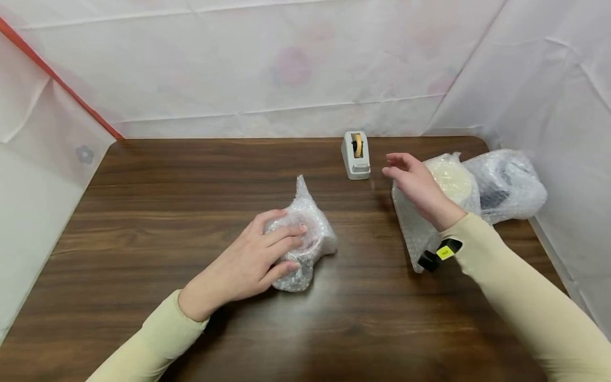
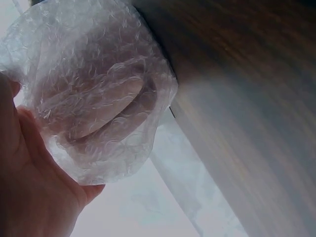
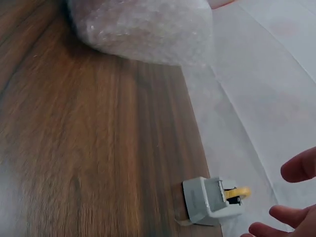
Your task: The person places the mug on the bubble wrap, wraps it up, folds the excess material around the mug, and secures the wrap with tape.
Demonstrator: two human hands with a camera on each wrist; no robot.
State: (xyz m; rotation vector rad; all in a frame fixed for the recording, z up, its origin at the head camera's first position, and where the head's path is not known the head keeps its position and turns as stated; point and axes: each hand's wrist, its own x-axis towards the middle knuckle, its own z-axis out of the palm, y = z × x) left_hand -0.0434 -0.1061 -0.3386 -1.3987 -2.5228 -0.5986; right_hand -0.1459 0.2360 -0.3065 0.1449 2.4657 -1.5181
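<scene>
A bubble-wrapped mug (image 1: 319, 233) sits on the table, a pointed flap of wrap sticking up at its far side. My left hand (image 1: 255, 254) holds it from the left, fingers spread over its top. A curved shape like a handle shows through the wrap (image 2: 113, 108) in the left wrist view. My right hand (image 1: 420, 185) hovers at the right with fingers extended and nothing in them. Just left of its fingertips stands a white tape dispenser (image 1: 356, 159) with a yellow roll, which also shows in the right wrist view (image 3: 205, 202).
Beneath and beside my right arm lie two more bubble-wrapped bundles: one with a pale round thing inside (image 1: 455, 178), the other with something dark (image 1: 513, 185). White sheeting (image 1: 215, 63) hangs along the back and sides of the brown wooden table (image 1: 157, 185).
</scene>
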